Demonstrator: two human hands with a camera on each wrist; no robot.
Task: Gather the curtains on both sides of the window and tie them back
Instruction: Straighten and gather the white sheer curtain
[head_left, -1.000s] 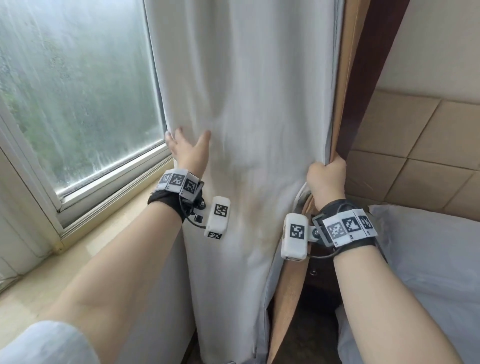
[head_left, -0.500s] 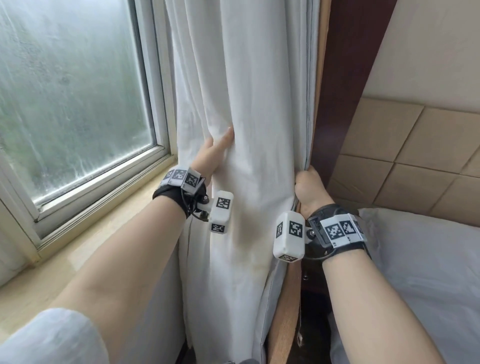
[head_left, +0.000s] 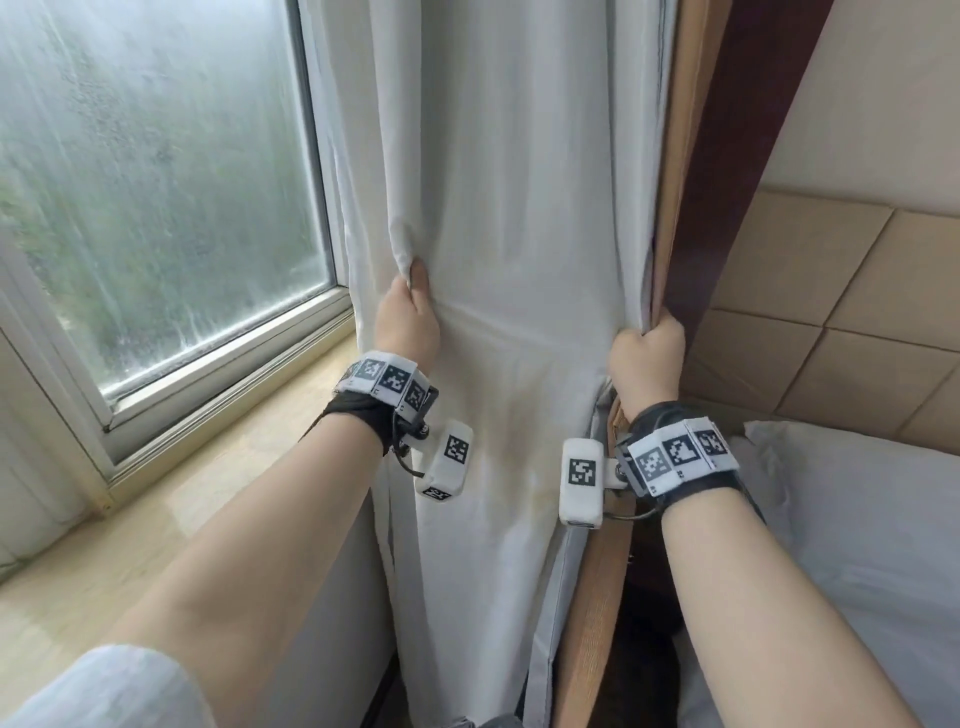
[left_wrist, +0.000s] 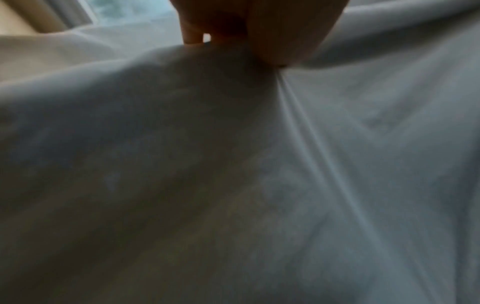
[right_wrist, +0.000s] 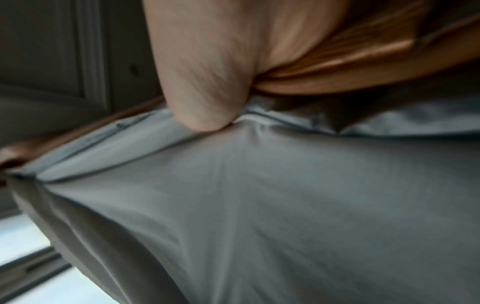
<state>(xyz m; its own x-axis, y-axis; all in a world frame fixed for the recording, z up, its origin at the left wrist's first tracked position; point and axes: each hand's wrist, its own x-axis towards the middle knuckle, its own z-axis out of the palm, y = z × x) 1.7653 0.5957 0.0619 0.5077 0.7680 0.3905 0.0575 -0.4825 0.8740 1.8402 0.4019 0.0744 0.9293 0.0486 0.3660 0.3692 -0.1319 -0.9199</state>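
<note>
The white curtain (head_left: 519, 218) hangs right of the window (head_left: 156, 182). The left hand (head_left: 408, 322) pinches a fold near its left edge; the right hand (head_left: 647, 358) grips its right edge.

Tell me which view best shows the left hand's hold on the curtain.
Head view: the left hand grips a fold of the curtain beside the window. The left wrist view shows only blurred fingertips on cloth; the right wrist view misses it.
</note>
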